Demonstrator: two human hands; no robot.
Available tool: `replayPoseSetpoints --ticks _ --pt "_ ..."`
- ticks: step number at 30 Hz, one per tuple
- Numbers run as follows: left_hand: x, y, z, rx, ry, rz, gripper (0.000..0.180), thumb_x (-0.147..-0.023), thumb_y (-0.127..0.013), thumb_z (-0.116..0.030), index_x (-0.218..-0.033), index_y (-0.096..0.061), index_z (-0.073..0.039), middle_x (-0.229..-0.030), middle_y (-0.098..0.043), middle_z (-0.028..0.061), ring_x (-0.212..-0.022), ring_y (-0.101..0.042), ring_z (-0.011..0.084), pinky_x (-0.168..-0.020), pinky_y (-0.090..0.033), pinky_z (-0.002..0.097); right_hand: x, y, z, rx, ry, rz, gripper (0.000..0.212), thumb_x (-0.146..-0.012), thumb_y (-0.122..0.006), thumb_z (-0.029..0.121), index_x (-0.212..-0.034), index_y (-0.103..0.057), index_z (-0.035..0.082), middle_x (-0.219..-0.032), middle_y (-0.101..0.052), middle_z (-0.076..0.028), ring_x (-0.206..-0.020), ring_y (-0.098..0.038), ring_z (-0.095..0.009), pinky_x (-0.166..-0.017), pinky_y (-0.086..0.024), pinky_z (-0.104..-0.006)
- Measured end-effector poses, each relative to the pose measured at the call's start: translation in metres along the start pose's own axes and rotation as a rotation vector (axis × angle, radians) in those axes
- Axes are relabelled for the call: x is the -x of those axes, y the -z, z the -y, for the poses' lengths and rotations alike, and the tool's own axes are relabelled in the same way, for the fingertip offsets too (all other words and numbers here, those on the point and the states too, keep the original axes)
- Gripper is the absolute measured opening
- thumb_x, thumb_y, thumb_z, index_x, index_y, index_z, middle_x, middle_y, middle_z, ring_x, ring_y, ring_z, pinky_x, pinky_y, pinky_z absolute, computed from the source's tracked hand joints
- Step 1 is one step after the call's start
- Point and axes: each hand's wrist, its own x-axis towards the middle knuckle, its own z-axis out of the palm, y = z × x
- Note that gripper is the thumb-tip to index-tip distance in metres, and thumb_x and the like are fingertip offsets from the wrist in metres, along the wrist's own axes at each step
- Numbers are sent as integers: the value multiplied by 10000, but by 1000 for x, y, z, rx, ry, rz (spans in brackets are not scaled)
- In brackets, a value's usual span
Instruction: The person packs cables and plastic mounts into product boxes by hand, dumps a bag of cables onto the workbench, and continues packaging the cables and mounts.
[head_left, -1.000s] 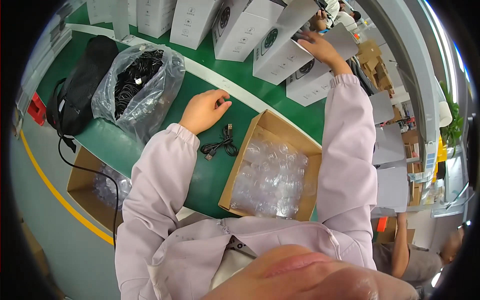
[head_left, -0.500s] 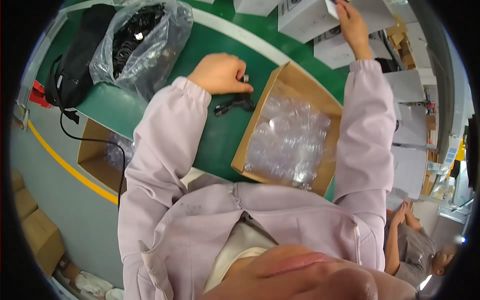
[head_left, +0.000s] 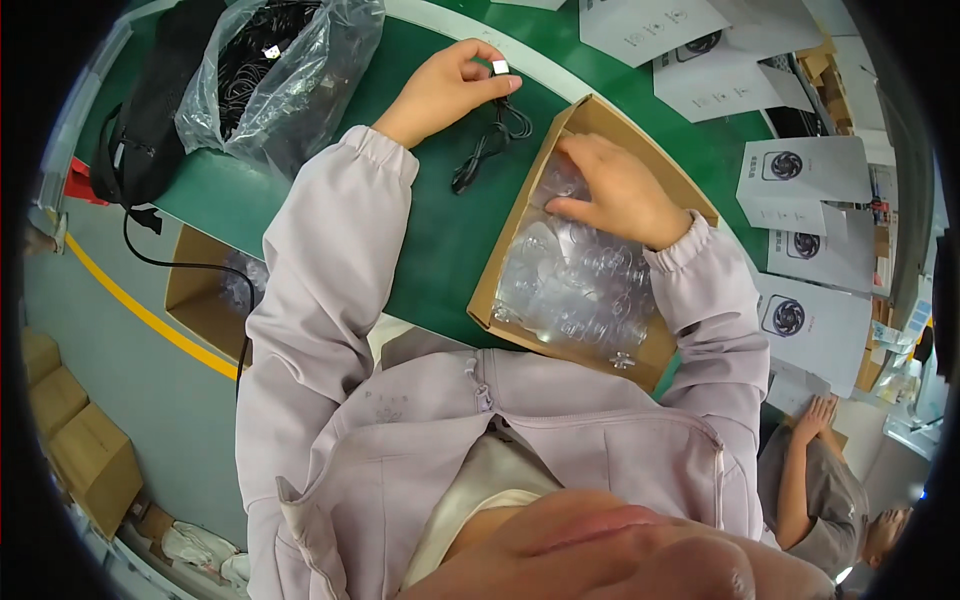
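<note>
I see the left hand [head_left: 445, 90] pinching the cable [head_left: 487, 140] plug at twelve o'clock on the belt [head_left: 420, 240]; the right hand [head_left: 615, 190] rests half-curled on clear bags in the box [head_left: 505, 250]. Bagging step, I judge; next needs one bag separated.

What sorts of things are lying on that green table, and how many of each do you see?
Black cable held in the left hand: 1
Open cardboard tray of clear plastic pieces, under the right hand: 1
Clear plastic bag of black cables: 1
Black bag at the table edge: 1
White boxes with a fan picture: at least 4 showing; more may be cut off
Total: at least 8
</note>
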Motion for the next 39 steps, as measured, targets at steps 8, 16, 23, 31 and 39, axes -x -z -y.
replayPoseSetpoints --ticks 8,16,23,31,39 --pt "-3 7 1 487 29 114 196 -823 -624 -175 -952 -527 -65 -792 -553 -3 -618 -442 55 -570 -363 186 0 38 -14 -211 40 -41 167 -805 -591 120 -947 -592 32 -1050 -573 -85 -969 -537 -243 -818 -426 -327" --pt "1 2 -8 666 -51 265 145 -864 -558 -112 -976 -508 -35 -987 -603 91 -888 -604 164 -747 -485 258 -46 37 -4 -288 -11 -188 155 -839 -554 158 -934 -581 39 -1065 -546 -104 -852 -549 -177 -717 -437 -284" --pt "1 6 -5 593 -124 -119 267 -886 -530 -228 -1059 -528 -25 -1008 -599 72 -899 -559 135 -773 -449 269 -92 73 -11 -226 -84 -219 221 -855 -535 150 -1056 -500 66 -733 -614 -76 -659 -598 -172 -592 -451 -274" --pt "-16 4 18 366 -79 -266 242 -831 -610 -250 -926 -581 -29 -836 -594 19 -737 -544 91 -678 -431 221 -161 165 -108 442 -150 -663 391 -863 -556 185 -1211 -455 40 -835 -632 -60 -760 -582 -111 -667 -446 -222" --pt "-20 5 30 245 -96 -293 223 -825 -614 -238 -918 -582 -38 -842 -605 27 -728 -548 96 -693 -442 233 -132 166 -103 -111 -312 -205 375 -886 -511 184 -1214 -449 14 -1004 -590 -91 -877 -582 -140 -757 -493 -274"
